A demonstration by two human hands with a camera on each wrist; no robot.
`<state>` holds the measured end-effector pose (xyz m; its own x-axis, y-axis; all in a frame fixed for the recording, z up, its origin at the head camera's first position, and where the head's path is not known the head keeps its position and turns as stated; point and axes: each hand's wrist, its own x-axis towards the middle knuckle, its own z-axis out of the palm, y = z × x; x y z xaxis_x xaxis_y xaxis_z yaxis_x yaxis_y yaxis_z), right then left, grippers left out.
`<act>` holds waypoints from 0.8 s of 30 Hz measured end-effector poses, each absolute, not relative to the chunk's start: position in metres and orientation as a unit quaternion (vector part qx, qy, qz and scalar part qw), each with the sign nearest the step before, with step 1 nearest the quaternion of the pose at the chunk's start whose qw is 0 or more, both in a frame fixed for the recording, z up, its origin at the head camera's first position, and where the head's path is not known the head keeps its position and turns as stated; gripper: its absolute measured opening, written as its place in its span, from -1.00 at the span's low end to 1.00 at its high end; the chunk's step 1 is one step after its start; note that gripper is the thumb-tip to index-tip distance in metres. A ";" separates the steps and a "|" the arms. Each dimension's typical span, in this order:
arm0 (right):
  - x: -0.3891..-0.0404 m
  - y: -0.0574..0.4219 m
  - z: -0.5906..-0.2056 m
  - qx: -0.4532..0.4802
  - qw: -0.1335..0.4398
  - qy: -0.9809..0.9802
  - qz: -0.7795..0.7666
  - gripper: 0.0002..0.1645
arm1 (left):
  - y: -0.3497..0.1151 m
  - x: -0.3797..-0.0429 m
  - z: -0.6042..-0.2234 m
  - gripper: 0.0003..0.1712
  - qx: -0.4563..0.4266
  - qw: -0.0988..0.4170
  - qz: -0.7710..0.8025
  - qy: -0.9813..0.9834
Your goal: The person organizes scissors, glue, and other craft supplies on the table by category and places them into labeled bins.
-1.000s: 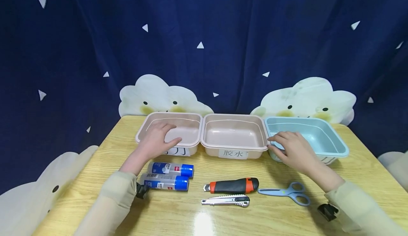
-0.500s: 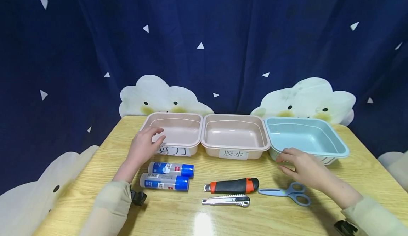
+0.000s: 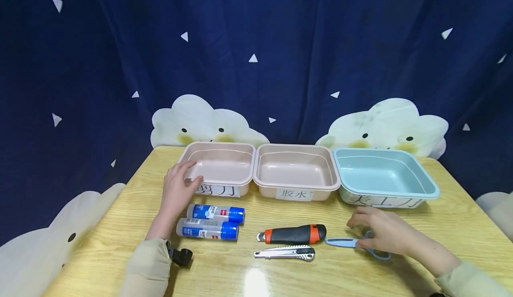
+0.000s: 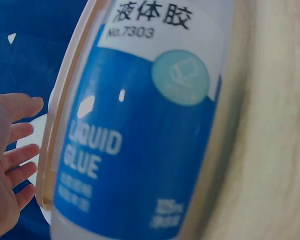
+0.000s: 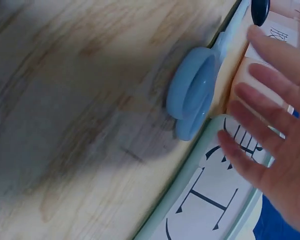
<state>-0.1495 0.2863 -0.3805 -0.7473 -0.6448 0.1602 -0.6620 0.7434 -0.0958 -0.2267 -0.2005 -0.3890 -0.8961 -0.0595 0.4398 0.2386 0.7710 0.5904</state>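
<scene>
My right hand (image 3: pixel 388 231) hovers over the blue scissors (image 3: pixel 340 242), fingers relaxed, and partly hides their handles in the head view. The right wrist view shows its spread fingers apart from the scissors' handle loops (image 5: pixel 192 92). Loosely bent, my left hand (image 3: pixel 175 192) hangs at the front left corner of the left pinkish bin (image 3: pixel 240 182), holding nothing. Two liquid glue bottles (image 3: pixel 230 214) with blue caps lie just right of the left wrist; one glue bottle (image 4: pixel 135 115) fills much of the left wrist view.
A black and orange utility knife (image 3: pixel 294 234) and a slim silver utility knife (image 3: pixel 280 252) lie mid-table. Along the back stand a middle pinkish bin (image 3: pixel 296 186) and a light blue bin (image 3: pixel 386 194), each with a paper label. A dark blue curtain (image 3: pixel 256 87) hangs behind.
My right hand has come away from the blue bin, down toward the scissors. My left hand has drawn back leftward from over the left bin. The objects on the table stay put.
</scene>
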 end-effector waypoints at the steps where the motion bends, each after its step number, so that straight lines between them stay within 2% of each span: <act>1: -0.149 0.287 -0.381 0.347 0.046 -0.934 0.072 -0.57 | -0.202 -0.226 -0.390 -0.43 -0.042 0.227 -0.340 -0.912; 7: -0.150 0.291 -0.387 0.330 -0.013 -0.941 0.069 -0.58 | -0.209 -0.226 -0.389 -0.24 -0.005 0.218 -0.357 -0.908; 11: -0.152 0.291 -0.390 0.328 -0.032 -0.940 0.083 -0.62 | -0.214 -0.227 -0.387 -0.05 0.013 0.179 -0.365 -0.913; 16: -0.154 0.291 -0.391 0.331 -0.035 -0.939 0.090 -0.65 | -0.220 -0.227 -0.388 0.12 0.031 0.104 -0.390 -0.914; 19: -0.154 0.291 -0.391 0.326 -0.034 -0.941 0.088 -0.62 | -0.223 -0.226 -0.390 0.16 0.043 0.072 -0.412 -0.907; 24: -0.153 0.293 -0.391 0.316 -0.036 -0.944 0.088 -0.65 | -0.225 -0.227 -0.393 0.12 0.046 0.063 -0.434 -0.897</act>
